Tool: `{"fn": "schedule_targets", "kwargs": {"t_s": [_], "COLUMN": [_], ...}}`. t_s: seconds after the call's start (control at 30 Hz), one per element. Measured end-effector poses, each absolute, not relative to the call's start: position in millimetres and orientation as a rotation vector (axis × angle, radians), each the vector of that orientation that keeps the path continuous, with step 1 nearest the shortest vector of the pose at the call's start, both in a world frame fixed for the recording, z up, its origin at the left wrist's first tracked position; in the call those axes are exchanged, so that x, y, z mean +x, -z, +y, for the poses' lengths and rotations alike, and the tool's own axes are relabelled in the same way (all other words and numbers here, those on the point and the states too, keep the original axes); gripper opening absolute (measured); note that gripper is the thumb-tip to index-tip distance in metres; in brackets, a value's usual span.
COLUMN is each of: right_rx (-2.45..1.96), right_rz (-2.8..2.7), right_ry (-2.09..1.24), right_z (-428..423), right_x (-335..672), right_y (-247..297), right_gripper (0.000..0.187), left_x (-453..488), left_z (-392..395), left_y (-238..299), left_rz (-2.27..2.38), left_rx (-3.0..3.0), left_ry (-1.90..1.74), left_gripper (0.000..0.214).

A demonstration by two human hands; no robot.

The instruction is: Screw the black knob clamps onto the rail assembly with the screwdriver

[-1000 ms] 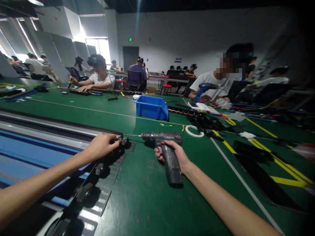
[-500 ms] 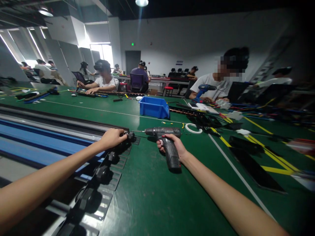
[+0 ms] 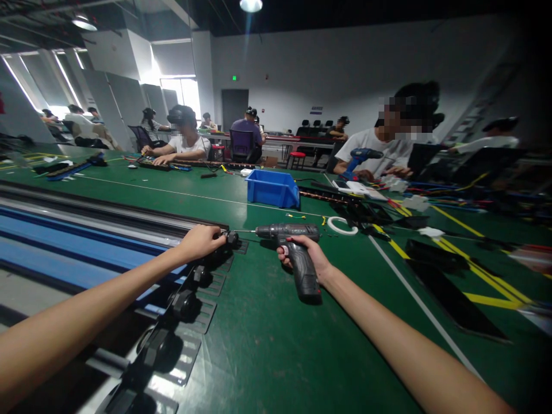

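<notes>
My right hand (image 3: 307, 254) is closed round the grip of a dark cordless drill (image 3: 291, 237), held level above the green table (image 3: 267, 339), its long bit pointing left. The bit's tip meets a small black roller part (image 3: 232, 238) at the end of a long rail assembly (image 3: 107, 221). My left hand (image 3: 202, 241) is closed on that black part, fingers pinched round it. More black rollers (image 3: 183, 302) on grey slotted plates run along the rail's edge toward me.
A blue plastic bin (image 3: 273, 188) stands behind the drill. A white ring (image 3: 341, 226) and small yellow-green wires lie to its right, with black strips and yellow floor-style tape lines further right. Other people work at the far side, one holding a blue drill (image 3: 360, 156).
The drill moved left until its bit reached the black part under my left hand. The view lifted and shifted a little; both hands kept their grips.
</notes>
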State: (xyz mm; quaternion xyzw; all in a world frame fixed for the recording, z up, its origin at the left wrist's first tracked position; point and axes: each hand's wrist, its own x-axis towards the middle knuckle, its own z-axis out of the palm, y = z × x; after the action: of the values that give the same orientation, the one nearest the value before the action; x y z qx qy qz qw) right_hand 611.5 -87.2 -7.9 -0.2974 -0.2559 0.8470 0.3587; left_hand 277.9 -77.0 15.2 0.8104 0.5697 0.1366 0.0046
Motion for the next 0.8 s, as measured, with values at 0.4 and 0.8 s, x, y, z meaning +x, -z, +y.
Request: {"fn": "schedule_targets", "kwargs": {"t_s": [0.4, 0.8], "right_rx": [-0.784, -0.898], "right_rz": [-0.743, -0.837], "right_ry": [-2.173, -2.102], "right_z": [-82, -87], "right_x": [610, 606], "right_y": [9, 8], "right_gripper": [0.027, 0.028], "left_x": [280, 283], "left_z": [-78, -72], "left_y": [-20, -3], "left_rz": [1.709, 1.915], "left_rx": [2.549, 2.674], "left_ry": [-0.358, -0.185], "left_gripper": [0.045, 0.047]}}
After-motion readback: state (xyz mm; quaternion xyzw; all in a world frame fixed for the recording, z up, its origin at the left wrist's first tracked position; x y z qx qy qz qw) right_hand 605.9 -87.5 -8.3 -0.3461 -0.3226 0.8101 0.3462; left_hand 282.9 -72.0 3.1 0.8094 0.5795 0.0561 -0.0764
